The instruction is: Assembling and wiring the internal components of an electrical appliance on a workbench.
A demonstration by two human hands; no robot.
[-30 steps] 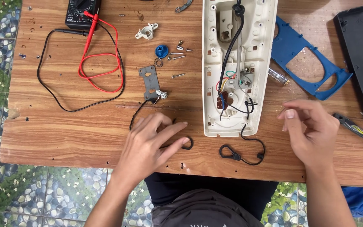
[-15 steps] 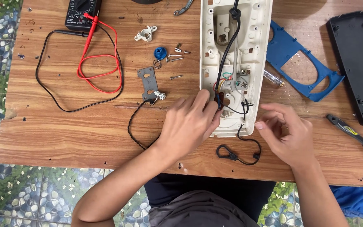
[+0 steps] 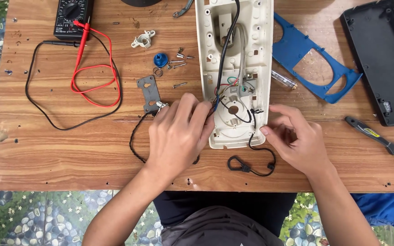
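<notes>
Head camera showed the wooden table carrying a black tray at its far right corner, then the cream appliance housing lying open in the middle from the far edge toward you, a blue panel just beside it and a multimeter at the far left corner. Your left hand rested at the housing's near left side, fingers curled together on the coloured wires inside it. Your right hand sat at the near right side, thumb and forefinger pinched on the black cord that looped toward the near edge.
</notes>
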